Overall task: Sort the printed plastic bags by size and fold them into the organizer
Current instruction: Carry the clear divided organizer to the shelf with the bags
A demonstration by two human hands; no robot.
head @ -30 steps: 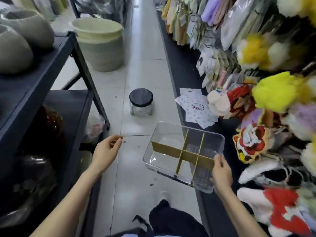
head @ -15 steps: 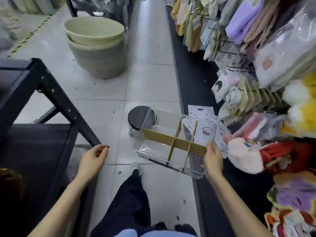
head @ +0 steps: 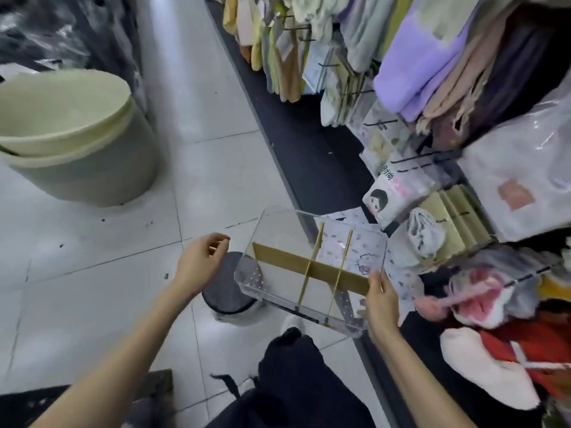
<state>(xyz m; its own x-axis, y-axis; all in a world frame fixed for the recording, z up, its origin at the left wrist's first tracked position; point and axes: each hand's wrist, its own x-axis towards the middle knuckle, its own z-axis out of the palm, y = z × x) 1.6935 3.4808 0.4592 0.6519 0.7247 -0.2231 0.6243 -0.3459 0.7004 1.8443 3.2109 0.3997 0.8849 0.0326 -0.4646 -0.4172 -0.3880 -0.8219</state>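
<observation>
My right hand (head: 379,301) grips the near right corner of a clear plastic organizer (head: 278,223) with yellow-brown dividers, held in the air above the floor. Its compartments hold nothing. White printed plastic bags (head: 401,279) lie on the dark shelf base beyond and to the right of it, partly seen through the clear walls. My left hand (head: 200,261) hovers just left of the organizer with loosely curled fingers and holds nothing.
A small round stool with a black top (head: 225,285) stands on the tiled floor under the organizer's left end. Stacked pale green tubs (head: 71,137) stand at the left. Hanging towels, packets and plush goods (head: 432,88) fill the rack on the right. My dark-trousered leg (head: 296,366) is below.
I have stepped forward along the aisle carrying the organizer; it now hangs over the stool and in front of the printed bags. My left hand has come closer to its left side.
</observation>
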